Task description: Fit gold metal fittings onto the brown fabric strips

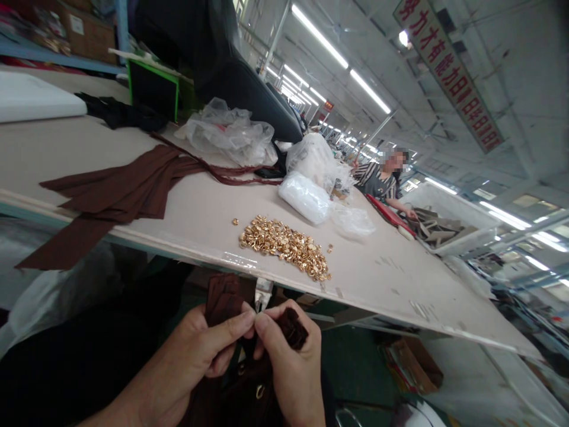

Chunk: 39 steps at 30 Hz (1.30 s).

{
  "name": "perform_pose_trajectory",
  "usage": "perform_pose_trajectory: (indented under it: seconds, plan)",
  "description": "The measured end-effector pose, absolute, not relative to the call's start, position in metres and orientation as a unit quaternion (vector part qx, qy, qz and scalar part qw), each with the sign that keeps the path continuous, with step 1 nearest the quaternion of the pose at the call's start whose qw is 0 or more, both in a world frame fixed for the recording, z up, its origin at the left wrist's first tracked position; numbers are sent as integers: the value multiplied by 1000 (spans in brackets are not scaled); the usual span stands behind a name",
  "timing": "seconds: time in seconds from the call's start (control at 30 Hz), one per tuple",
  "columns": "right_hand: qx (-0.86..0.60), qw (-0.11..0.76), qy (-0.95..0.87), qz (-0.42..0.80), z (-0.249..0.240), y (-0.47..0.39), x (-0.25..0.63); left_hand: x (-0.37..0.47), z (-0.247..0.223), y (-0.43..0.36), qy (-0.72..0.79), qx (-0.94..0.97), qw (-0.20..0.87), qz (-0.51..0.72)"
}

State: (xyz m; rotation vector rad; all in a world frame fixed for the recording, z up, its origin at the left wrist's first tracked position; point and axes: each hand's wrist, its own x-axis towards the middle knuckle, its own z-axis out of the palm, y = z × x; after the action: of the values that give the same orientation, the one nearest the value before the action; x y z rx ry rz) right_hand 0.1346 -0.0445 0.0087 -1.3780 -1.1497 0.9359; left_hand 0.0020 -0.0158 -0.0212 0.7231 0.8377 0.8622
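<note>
Just in front of the table edge, my left hand (202,341) is closed on a stack of dark brown strips (224,293). My right hand (293,356) is closed around a bunched brown strip (292,327). Both thumbs and fingertips meet in a pinch; whatever lies between them is too small to make out. Right behind the fingertips, a metal clamp-like fitting (263,289) sticks out at the table edge. Below the hands, a small gold metal piece (260,391) shows against dark brown material. Beyond them, many small gold metal pieces (287,246) lie heaped on the table.
More brown strips (128,184) fan over the table's left edge. Clear plastic bags (231,136) and a white plastic-wrapped pack (304,196) lie behind the gold heap. A cardboard box (415,362) sits below the table. Farther right, another person (380,181) reaches toward a bin.
</note>
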Motion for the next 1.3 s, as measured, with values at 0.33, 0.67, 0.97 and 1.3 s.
perform_pose_trajectory:
  seconds: [0.33,0.67,0.97,1.3]
  plan:
    - [-583,543,-513,319,-3,-47,127,0,-18,-13,400,345,752,393]
    - [-582,534,-546,280,-7,-33,130,-10,-23,-19,389,208,792,422]
    - [-559,558,-497,359,6,-53,130,-9,-23,-24,436,237,763,414]
    - [-560,539,-500,382,-2,-57,138,-8,-12,-26,447,502,608,423]
